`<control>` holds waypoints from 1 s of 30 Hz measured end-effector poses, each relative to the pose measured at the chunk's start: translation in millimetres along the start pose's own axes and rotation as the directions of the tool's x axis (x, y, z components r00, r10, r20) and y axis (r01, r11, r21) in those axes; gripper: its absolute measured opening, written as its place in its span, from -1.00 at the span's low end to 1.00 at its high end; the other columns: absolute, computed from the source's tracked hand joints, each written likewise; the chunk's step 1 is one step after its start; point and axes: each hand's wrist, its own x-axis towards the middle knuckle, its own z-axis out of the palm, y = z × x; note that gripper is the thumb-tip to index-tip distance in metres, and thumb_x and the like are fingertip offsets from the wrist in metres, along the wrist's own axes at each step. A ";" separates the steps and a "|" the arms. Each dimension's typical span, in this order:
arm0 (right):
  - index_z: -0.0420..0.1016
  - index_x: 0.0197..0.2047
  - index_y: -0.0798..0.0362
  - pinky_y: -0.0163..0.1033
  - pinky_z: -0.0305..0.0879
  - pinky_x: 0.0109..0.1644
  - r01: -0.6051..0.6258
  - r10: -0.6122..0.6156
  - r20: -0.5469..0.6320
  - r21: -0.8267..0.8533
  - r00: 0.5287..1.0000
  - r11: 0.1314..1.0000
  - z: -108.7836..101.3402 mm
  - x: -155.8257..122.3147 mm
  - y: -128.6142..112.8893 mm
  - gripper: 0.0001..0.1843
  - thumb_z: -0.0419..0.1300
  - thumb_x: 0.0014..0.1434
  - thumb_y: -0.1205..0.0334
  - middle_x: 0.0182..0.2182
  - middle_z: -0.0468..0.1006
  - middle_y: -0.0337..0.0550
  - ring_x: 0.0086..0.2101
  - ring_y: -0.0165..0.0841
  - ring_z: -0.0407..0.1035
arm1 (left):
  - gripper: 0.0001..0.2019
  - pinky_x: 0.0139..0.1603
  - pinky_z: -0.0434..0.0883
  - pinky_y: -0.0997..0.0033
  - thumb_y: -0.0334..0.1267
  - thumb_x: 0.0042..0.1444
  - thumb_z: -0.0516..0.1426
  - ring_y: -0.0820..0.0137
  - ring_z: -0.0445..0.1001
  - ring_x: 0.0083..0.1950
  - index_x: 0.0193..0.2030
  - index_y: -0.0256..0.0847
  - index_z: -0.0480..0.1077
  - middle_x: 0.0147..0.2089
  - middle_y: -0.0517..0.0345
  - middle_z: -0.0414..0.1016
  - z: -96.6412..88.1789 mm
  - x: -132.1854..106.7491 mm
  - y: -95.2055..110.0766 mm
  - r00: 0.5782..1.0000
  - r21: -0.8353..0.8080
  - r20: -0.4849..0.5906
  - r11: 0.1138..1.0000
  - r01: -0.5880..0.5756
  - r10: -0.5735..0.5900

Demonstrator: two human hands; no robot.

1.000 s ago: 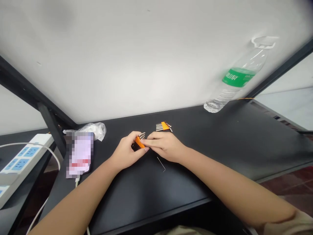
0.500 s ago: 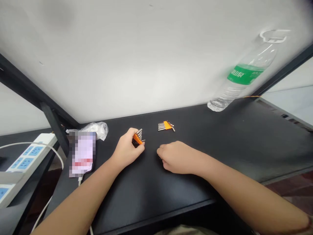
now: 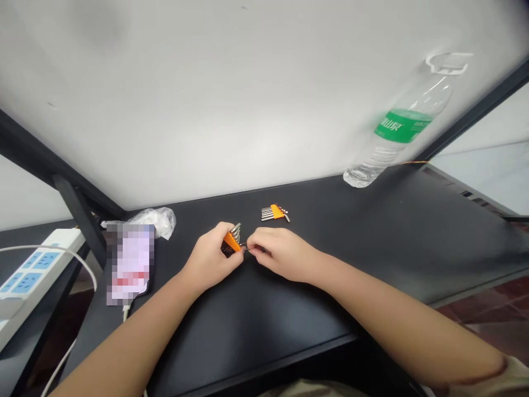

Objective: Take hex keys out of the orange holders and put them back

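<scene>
My left hand [image 3: 210, 258] is closed around an orange hex key holder [image 3: 232, 240] with several metal keys sticking up from it, held just above the black table [image 3: 372, 237]. My right hand [image 3: 278, 252] is closed in a pinch on a thin loose hex key, whose tip meets the holder. A second orange hex key set [image 3: 273, 213] lies flat on the table a little farther back, untouched.
A clear water bottle with a green label [image 3: 397, 129] stands at the back right by the white wall. A phone [image 3: 129, 263] on a white cable and a crumpled plastic bag [image 3: 159, 219] lie at the left. A white power strip [image 3: 28, 270] sits at the far left.
My right hand went to the table and closed over the loose thin hex key, then came back to the holder in my left hand. The key no longer lies on the table.
</scene>
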 end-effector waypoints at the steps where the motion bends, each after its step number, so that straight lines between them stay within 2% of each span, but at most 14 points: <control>1: 0.45 -0.17 0.06 -0.30 0.24 -0.18 0.017 -0.017 -0.009 -0.004 1.000 1.000 1.5 -0.1 1.4 -0.90 0.10 0.38 0.35 -0.25 0.50 -0.19 -0.29 -0.41 0.36 | -0.68 -0.30 0.38 0.41 -0.23 0.07 0.24 0.41 0.47 -0.33 -0.02 -0.11 0.35 -0.26 0.25 0.49 0.0 -0.2 0.5 1.000 0.001 0.001 1.000 -0.002 0.002; 7: 0.51 -0.09 0.07 -0.25 0.31 -0.10 0.055 -0.056 -0.028 -0.043 0.998 0.998 6.3 0.5 5.0 -0.83 0.08 0.42 0.36 -0.19 0.52 -0.11 -0.22 -0.35 0.40 | -0.69 -0.27 0.40 0.40 -0.22 0.08 0.24 0.38 0.50 -0.30 -0.03 -0.11 0.36 -0.26 0.24 0.52 -0.1 0.0 2.5 1.000 0.000 0.018 1.000 -0.013 0.013; 18: 0.51 -0.10 0.08 -0.27 0.26 -0.17 0.075 -0.079 -0.025 -0.120 0.997 0.990 5.7 1.5 5.9 -0.82 0.07 0.43 0.35 -0.24 0.47 -0.13 -0.27 -0.37 0.35 | -0.70 -0.28 0.39 0.39 -0.20 0.10 0.23 0.38 0.49 -0.32 -0.02 -0.10 0.35 -0.26 0.24 0.52 -0.2 -0.3 2.6 0.999 0.047 0.035 0.999 -0.009 0.007; 22: 0.52 -0.12 0.09 -0.28 0.20 -0.24 0.059 -0.057 0.015 -0.180 0.998 0.982 2.4 0.6 1.0 -0.80 0.06 0.41 0.38 -0.26 0.45 -0.14 -0.33 -0.40 0.30 | -0.69 -0.29 0.39 0.39 -0.20 0.10 0.23 0.36 0.50 -0.32 -0.01 -0.10 0.34 -0.25 0.24 0.53 0.3 -0.1 1.5 0.999 0.090 0.054 0.996 0.001 -0.006; 30: 0.51 -0.23 0.09 -0.27 0.06 -0.36 0.059 -0.050 0.039 -0.251 0.998 0.966 -0.1 0.7 -1.2 -0.77 0.05 0.41 0.39 -0.33 0.33 -0.19 -0.44 -0.44 0.11 | -0.75 -0.30 0.37 0.39 -0.25 0.11 0.22 0.35 0.51 -0.31 -0.07 -0.10 0.35 -0.27 0.24 0.52 2.3 0.4 1.9 0.992 0.148 0.102 0.985 -0.086 0.071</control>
